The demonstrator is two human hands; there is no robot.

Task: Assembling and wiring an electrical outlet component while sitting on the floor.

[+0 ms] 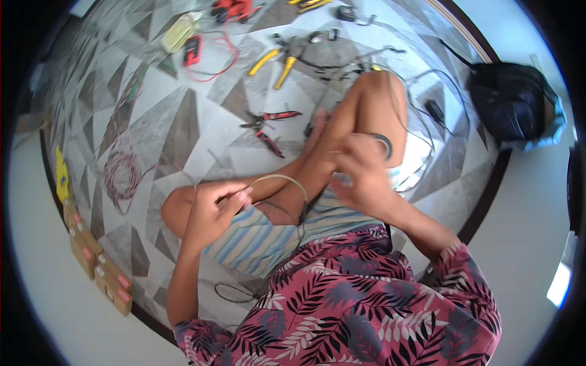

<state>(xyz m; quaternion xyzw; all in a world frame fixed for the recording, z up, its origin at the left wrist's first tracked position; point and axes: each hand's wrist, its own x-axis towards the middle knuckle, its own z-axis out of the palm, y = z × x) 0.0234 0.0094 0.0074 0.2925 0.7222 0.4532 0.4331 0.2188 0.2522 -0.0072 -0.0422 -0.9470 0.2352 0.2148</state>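
My left hand (218, 206) is closed, pinching a thin cable (282, 177) between thumb and fingertips above my left thigh. From there the cable arcs right, pale at the top, and drops into a darker stretch by my lap. Over my right thigh, my right hand (365, 177) is blurred by motion with its fingers curled. A roll of black tape (383, 146) shows at its upper edge, apparently held by the fingers. Something small and shiny under those fingers is too smeared to make out. Red-and-black pliers (267, 129) lie spread on the floor beyond my crossed legs.
Yellow-handled cutters (274, 68) lie farther out, near a red meter (193, 50) with a red lead. Coiled wire (122, 175) rests at left, cardboard boxes (97, 262) along the left wall. A black bag (508, 102) stands at right, near a power adapter (434, 111) with trailing cords.
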